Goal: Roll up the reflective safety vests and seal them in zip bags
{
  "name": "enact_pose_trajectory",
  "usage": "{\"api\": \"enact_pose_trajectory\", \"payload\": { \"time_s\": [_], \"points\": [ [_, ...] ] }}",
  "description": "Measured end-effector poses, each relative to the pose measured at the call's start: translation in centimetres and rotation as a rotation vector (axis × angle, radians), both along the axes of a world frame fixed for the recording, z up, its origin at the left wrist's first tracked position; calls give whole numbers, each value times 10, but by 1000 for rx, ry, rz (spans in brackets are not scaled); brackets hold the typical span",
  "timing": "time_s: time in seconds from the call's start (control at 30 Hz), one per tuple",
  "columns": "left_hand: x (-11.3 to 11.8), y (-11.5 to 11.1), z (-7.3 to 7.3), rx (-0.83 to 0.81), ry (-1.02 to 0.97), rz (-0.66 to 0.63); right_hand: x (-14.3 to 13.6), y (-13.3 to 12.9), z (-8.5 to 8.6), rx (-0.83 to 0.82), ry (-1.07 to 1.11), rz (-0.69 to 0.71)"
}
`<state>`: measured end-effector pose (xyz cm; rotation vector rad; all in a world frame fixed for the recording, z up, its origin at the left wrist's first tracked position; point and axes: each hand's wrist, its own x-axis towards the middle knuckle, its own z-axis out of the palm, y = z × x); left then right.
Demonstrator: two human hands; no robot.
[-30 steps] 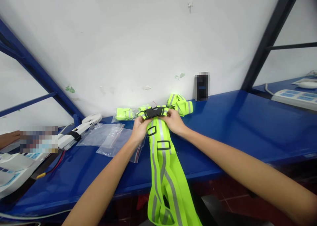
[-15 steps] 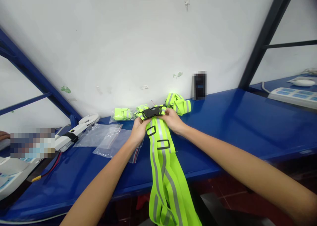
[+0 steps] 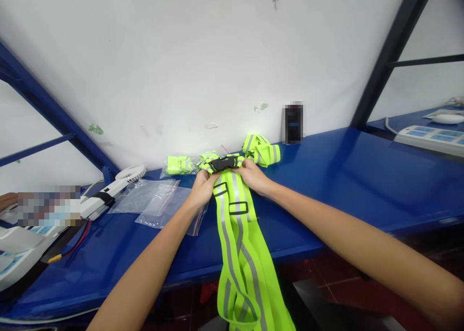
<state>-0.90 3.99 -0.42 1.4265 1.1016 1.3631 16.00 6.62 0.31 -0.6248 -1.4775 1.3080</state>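
Left hand [image 3: 203, 187]: pinched on the flat straps [image 3: 250, 244]
Right hand [image 3: 253, 175]: pinched there too
Straps: bright green, grey stripes
Buckle [image 3: 222, 164]: smooth, black

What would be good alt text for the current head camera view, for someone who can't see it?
Two bare hands, left and right, hold neon-yellow straps with grey stripes by a black plastic buckle over a blue table. Clear flat plastic bags and a white handheld fan lie to the left; a rolled neon-yellow strap bundle sits behind.
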Motion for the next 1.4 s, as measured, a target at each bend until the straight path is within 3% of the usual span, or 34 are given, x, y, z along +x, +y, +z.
{"api": "enact_pose_trajectory", "payload": {
  "time_s": [0.2, 0.5, 0.87, 1.2, 1.3, 1.4],
  "points": [
    [2, -2, 1, -30, -88, -58, 1, 2, -1, 41, 4, 5],
    [3, -1, -1, 12, -95, 47, -1, -2, -1, 55, 11, -40],
    [-1, 2, -3, 127, 55, 69, -2, -1, -9, 110, -32, -116],
    [1, -2, 2, 182, 132, 30, 0, 2, -12, 279, -131, -157],
    [-4, 2, 0, 196, 140, 47, 0, -1, -11, 311, -137, -140],
    [-9, 5, 0, 222, 163, 96, 0, -5, -8, 301, -125, -29]
  ]
}}
